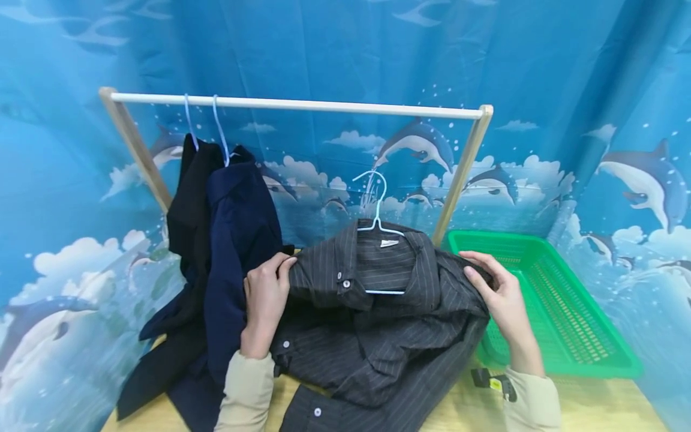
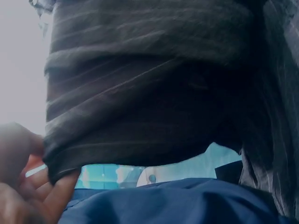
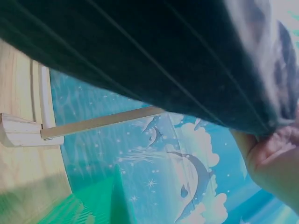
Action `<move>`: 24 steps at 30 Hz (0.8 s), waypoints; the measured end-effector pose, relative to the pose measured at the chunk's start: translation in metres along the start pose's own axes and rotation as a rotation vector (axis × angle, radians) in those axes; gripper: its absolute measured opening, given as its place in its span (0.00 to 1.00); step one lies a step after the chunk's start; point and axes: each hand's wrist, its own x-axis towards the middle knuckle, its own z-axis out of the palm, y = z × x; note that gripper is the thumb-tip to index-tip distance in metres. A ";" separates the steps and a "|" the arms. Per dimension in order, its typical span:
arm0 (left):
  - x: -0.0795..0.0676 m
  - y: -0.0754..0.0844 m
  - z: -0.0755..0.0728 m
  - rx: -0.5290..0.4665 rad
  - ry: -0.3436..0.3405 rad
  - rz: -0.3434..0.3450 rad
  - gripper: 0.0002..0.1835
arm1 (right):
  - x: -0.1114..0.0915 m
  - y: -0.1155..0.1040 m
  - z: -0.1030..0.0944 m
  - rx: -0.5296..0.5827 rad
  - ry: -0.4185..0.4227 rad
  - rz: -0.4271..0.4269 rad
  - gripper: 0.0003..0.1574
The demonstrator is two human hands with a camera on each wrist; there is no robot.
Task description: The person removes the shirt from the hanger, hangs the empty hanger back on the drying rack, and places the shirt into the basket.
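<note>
A dark grey pinstriped shirt (image 1: 388, 336) with white buttons hangs spread between both hands. Inside its collar sits a light blue hanger (image 1: 378, 207), its hook rising above the neck and its lower bar crossing the neck opening. The left hand (image 1: 267, 297) pinches the shirt at one shoulder; in the left wrist view its thumb and fingers (image 2: 63, 191) close on the cloth's edge. At the opposite shoulder the right hand (image 1: 499, 294) grips the fabric, thumb in front. The shirt's lower part droops over the table.
A rack with a white rail (image 1: 297, 105) and wooden legs stands behind. Black trousers (image 1: 191, 210) and a navy garment (image 1: 243, 210) hang at its left on light blue hangers. A green basket (image 1: 610, 324) sits right on the wooden table (image 1: 594, 402). A dolphin-print curtain (image 1: 324, 48) forms the backdrop.
</note>
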 end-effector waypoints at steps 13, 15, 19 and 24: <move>0.001 0.001 0.002 -0.106 0.071 0.007 0.08 | 0.005 0.011 0.008 -0.457 0.179 -0.112 0.09; 0.001 0.000 0.001 -0.122 0.060 0.007 0.08 | 0.006 0.012 0.009 -0.477 0.189 -0.143 0.08; 0.001 -0.001 -0.002 -0.122 0.027 0.045 0.09 | 0.006 0.013 0.012 -0.451 0.225 -0.179 0.06; 0.001 -0.002 -0.003 -0.075 -0.043 0.134 0.09 | 0.009 0.014 0.010 -0.398 0.315 -0.202 0.05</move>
